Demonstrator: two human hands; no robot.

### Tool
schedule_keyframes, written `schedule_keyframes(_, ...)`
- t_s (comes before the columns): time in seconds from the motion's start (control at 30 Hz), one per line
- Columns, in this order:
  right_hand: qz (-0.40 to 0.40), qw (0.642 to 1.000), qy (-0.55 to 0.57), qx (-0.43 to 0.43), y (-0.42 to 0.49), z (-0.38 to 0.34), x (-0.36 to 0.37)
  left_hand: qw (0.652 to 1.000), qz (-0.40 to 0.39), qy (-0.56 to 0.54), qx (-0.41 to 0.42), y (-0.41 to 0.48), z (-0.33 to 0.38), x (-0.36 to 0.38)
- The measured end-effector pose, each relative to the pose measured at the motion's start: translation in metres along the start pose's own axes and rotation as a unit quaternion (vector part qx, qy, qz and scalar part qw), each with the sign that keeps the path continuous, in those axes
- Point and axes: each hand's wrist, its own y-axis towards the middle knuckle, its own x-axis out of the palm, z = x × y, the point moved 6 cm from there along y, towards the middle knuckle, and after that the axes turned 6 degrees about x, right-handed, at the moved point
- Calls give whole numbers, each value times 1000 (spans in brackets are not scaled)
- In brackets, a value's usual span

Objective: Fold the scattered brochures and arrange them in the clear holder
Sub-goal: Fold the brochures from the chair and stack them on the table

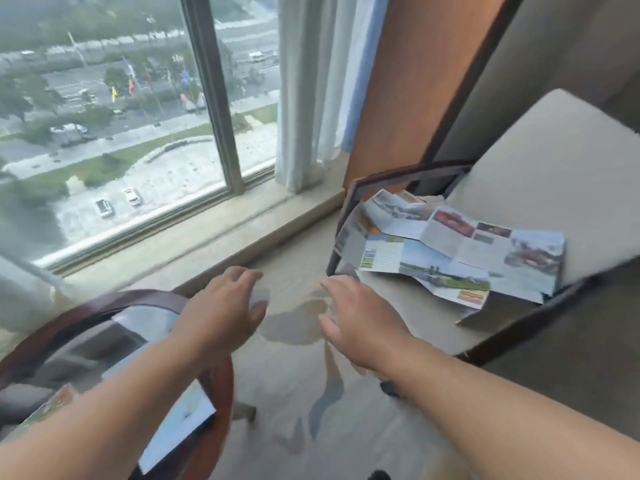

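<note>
Near left: round table, pale leaflet lying on it. Left hand and right hand out mid-air, fingers spread, holding nothing. Unfolded brochures scattered on chair seat, right. Window far left.

Print unreadably small on overlapping brochures across the armchair seat, lower sheets mostly covered. Left of the armchair, round table cropped, partly behind left forearm.
</note>
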Motion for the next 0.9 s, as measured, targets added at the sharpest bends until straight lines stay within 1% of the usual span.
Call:
schedule_keyframes(0.1, 27, 999, 22, 29, -18, 62, -37, 999, 2, 2, 49, 28, 80, -1)
schedule_keyframes(0.2, 45, 997, 36, 51, -36, 131, -66, 997, -1, 1, 77, 53, 157, 11)
schedule_keyframes(0.33, 47, 993, 53, 90, -60, 221, -97, 994, -19, 0, 107, 82, 254, 35)
schedule_keyframes(0.47, 58, 988, 61, 131, -75, 299, -125, 989, -33, -1, 143, 111, 332, 53)
schedule_keyframes(0.67, 86, 979, 66, 170, -78, 371, -152, 979, -58, 5, 194, 158, 410, 73)
schedule_keyframes(0.9, 99, 967, 69, 224, -55, 436, -169, 969, -83, 3, 233, 231, 463, 104)
